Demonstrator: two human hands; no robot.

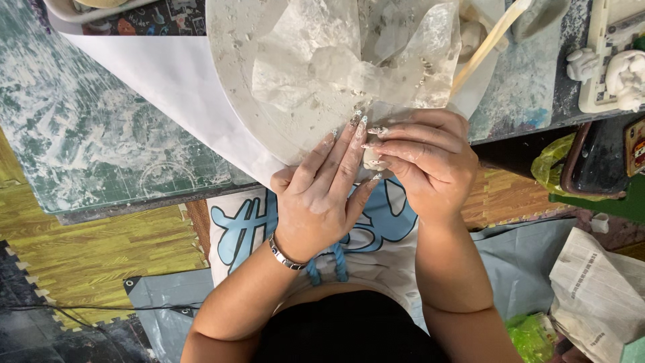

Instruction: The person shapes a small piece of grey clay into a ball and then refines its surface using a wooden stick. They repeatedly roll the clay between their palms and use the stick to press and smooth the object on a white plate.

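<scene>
Clay-smeared and streaked white, a green cutting mat covers the worktable at ten o'clock, with a sheet of white paper running across it under a round, pale turntable disc at twelve o'clock. On the disc lies a crumpled piece of clear plastic film, dusted with clay. Just below the disc's near edge, at the centre of the view, the two hands meet: the left hand, a metal bracelet on its wrist, lies with fingers stretched long and flat, tips touching the disc's rim, while the right hand is curled narrow, its fingers closed around a small whitish lump of clay — only a sliver of it shows between the two hands, so its shape cannot be told. The left fingers press against that lump from the side. A pale wooden stick slants at one o'clock beside the film. At two o'clock sit small white clay figures on a cream tray. Yellow wood-pattern floor mats spread at eight o'clock, and folded newspaper lies at four o'clock.
</scene>
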